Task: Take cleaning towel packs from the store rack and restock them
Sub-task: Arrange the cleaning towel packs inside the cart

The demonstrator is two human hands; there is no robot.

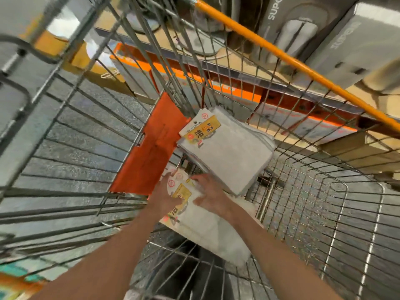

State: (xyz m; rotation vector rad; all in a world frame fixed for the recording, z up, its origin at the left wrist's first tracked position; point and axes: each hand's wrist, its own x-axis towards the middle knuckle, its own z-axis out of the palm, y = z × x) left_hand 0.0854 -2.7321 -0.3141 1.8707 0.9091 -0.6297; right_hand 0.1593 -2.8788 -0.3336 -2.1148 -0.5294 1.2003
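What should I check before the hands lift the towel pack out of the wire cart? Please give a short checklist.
1. Both hands on the near towel pack: ok; left hand and right hand rest on it.
2. Firm grip: cannot tell; picture is blurred.
3. Second towel stack clear of the hands: ok; it lies farther in.
4. Way up out of the wire cart: ok; top is open.
5. Orange flap out of the way: ok; it lies left.

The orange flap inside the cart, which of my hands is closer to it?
Left. Your left hand lies at the near towel pack's left edge, just below the orange flap. Your right hand rests on top of that pack, farther right.
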